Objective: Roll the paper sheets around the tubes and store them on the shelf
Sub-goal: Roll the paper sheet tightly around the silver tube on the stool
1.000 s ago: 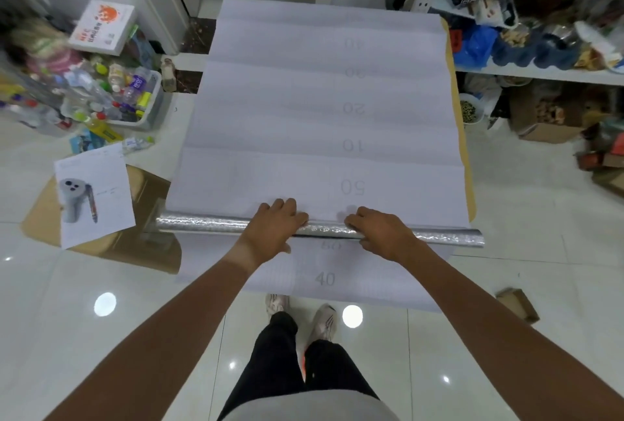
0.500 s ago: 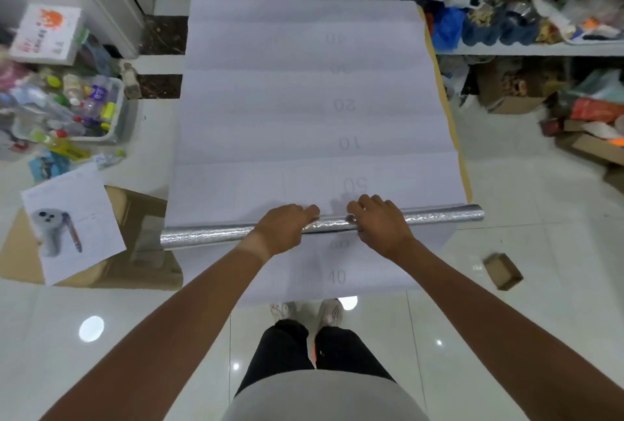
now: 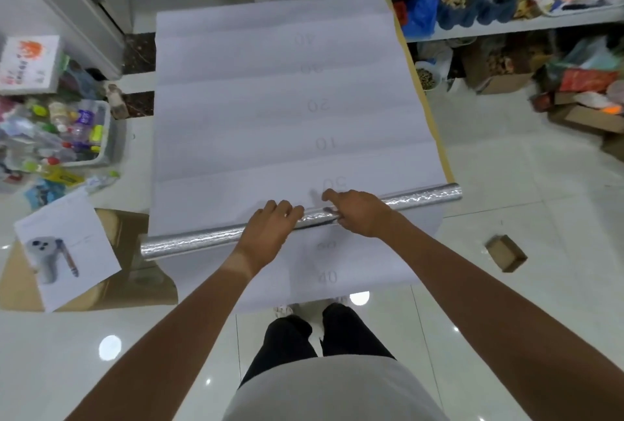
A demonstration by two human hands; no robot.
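Count: one silver tube (image 3: pixel 202 241), one large white paper sheet (image 3: pixel 270 100), two hands, both on the tube near its middle. Tube lying crosswise over the near part of the sheet, tilted, right end farther away and past the sheet's right edge, left end past the left edge. Sheet spread flat with faint mirrored numerals down its centre line and several fold creases; near edge hanging toward the legs. Left hand (image 3: pixel 270 228) draped over the tube from the near side, fingers curled across its top, grasping it. Right hand (image 3: pixel 354 214) just beside the left, fingers curled around the tube, index finger stretched forward onto the sheet. Yellow-brown strip (image 3: pixel 425 110) showing along the sheet's right edge. To the left on the tiled floor: flattened cardboard (image 3: pixel 135 289) carrying a printed page (image 3: pixel 67 252), one bin of bottles (image 3: pixel 84 133), one white box (image 3: pixel 30 62). To the right: one small brown box (image 3: pixel 506 253) on the floor, well apart from the tube. Cluttered shelf (image 3: pixel 506 24) at far right, beyond the sheet's far corner.
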